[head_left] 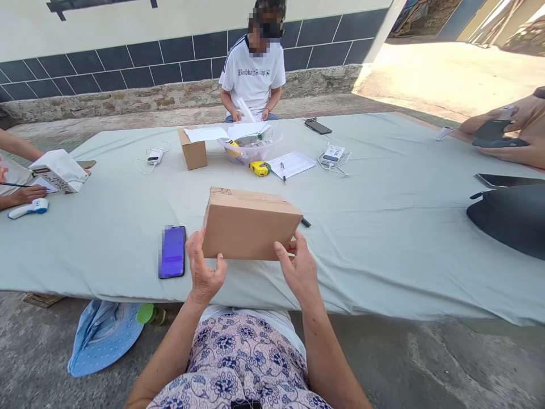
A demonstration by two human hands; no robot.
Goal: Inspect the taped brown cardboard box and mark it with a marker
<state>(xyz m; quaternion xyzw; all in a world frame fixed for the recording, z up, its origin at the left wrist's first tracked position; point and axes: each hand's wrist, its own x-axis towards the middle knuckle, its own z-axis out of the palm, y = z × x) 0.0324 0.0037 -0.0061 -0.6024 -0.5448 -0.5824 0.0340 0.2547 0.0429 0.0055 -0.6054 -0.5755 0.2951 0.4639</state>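
Note:
A closed brown cardboard box (249,224) stands on the pale green cloth (383,238) right in front of me. My left hand (203,270) grips its lower left corner, thumb against the near face. My right hand (298,267) holds the lower right corner, fingers curled round the end. A dark pen (305,222) peeks out just behind the box on the right. A phone with a purple screen (172,251) lies flat a little left of my left hand.
Across the cloth sits a person in a white shirt behind a small open box (193,150), a clear bowl (251,149), a yellow tape measure (259,168) and papers (293,163). Other people's hands work at both edges. A blue hat (102,335) lies on the ground.

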